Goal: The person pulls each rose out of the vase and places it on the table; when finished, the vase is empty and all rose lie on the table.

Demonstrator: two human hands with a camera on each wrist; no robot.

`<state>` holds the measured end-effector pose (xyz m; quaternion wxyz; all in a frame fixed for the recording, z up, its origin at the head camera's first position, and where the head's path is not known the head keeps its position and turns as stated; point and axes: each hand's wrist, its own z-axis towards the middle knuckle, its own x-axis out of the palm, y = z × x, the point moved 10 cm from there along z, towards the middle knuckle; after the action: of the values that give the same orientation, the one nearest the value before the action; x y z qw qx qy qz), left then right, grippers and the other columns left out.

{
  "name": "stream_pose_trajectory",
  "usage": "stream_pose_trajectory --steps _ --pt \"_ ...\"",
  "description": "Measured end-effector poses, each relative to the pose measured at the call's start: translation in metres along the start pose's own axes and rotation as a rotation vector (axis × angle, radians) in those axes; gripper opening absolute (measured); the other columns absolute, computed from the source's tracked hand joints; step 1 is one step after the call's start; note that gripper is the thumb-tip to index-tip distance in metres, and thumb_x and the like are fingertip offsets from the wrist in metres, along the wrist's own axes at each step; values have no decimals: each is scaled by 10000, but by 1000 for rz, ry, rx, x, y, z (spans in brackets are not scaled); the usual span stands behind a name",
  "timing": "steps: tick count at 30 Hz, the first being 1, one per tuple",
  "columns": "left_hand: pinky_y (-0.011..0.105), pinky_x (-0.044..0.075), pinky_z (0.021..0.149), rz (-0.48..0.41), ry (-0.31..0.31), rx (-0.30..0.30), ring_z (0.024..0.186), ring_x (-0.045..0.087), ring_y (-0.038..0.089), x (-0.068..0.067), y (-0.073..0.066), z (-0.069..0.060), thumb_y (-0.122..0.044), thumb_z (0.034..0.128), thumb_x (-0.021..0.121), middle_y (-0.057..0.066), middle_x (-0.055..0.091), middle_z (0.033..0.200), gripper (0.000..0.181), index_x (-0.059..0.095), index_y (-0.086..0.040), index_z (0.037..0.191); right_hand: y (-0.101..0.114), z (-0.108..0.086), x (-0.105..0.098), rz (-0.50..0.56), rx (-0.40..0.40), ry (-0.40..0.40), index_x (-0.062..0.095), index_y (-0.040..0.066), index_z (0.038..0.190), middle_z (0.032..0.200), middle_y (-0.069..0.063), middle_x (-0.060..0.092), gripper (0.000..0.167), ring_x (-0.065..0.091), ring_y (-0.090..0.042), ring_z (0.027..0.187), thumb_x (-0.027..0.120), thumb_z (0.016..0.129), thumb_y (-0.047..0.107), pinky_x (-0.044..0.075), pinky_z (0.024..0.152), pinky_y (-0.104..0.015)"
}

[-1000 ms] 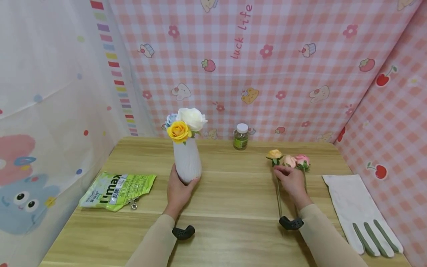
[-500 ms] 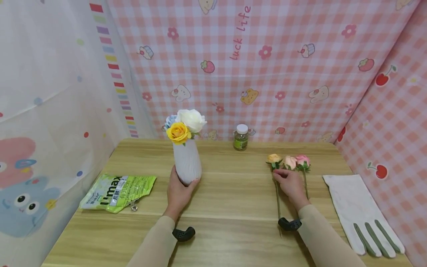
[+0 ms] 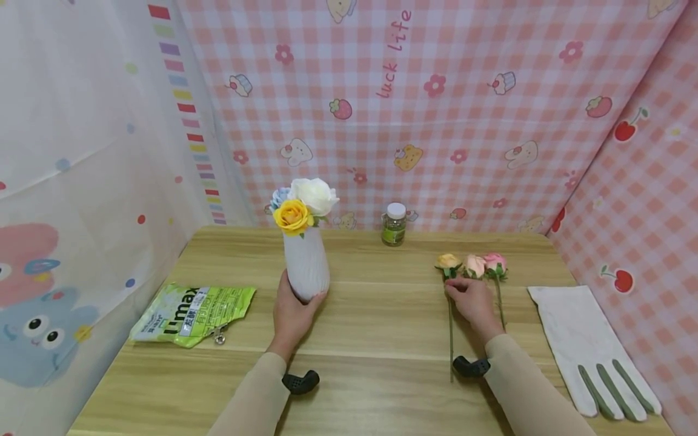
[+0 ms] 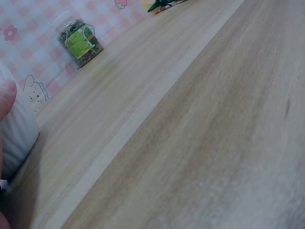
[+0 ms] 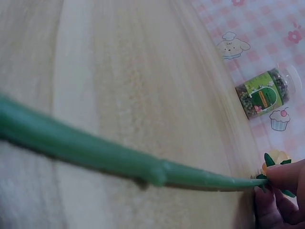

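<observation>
Right now, the left hand (image 3: 291,315) is wrapped around the lower part of a white, ridged, tapering vase (image 3: 306,260), which stands left of centre on the pale wood-grained table (image 3: 371,393). From its mouth rise a large white artificial rose (image 3: 316,195), a bright yellow artificial rose (image 3: 292,216) and a small light-blue flower (image 3: 280,197). On the right side, thumb and fingertips of the right hand (image 3: 473,303) pinch the thin green stem of a pale orange artificial rose (image 3: 448,261) just below its bloom; the stem runs toward the person, and whether it touches the wood is unclear. Just beside that bloom lie a peach artificial rose (image 3: 474,265) and a pink artificial rose (image 3: 495,263). Farther right sits a white fabric glove with grey-green stripes (image 3: 589,345).
</observation>
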<state>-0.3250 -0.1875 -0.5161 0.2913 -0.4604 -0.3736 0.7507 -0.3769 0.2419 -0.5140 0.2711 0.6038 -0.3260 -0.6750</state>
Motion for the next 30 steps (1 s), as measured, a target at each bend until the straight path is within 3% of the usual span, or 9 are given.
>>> stream_pose_trajectory --steps 11,23,30 --pt "464 376 1010 -6 -4 1 1251 462 253 0 -1 0 -485 758 780 86 460 1381 944 275 -163 1488 4 0 -5 -40 -36 0 742 47 1045 960 -115 718 195 598 -195 801 666 915 172 453 628 -289" --pt "466 372 1015 -15 9 4 1260 453 257 0 -3 0 -478 769 771 87 446 1393 953 252 -157 1500 7 -2 -11 -49 -17 -11 736 67 1075 987 -105 712 222 608 -217 862 655 923 208 456 665 -301" --pt "455 368 1021 -16 13 -11 1264 449 241 0 -2 0 -474 767 775 74 442 1398 950 249 -174 1500 37 -6 -28 -18 -64 -67 742 73 1069 951 -86 717 226 625 -198 853 665 916 220 474 662 -268"
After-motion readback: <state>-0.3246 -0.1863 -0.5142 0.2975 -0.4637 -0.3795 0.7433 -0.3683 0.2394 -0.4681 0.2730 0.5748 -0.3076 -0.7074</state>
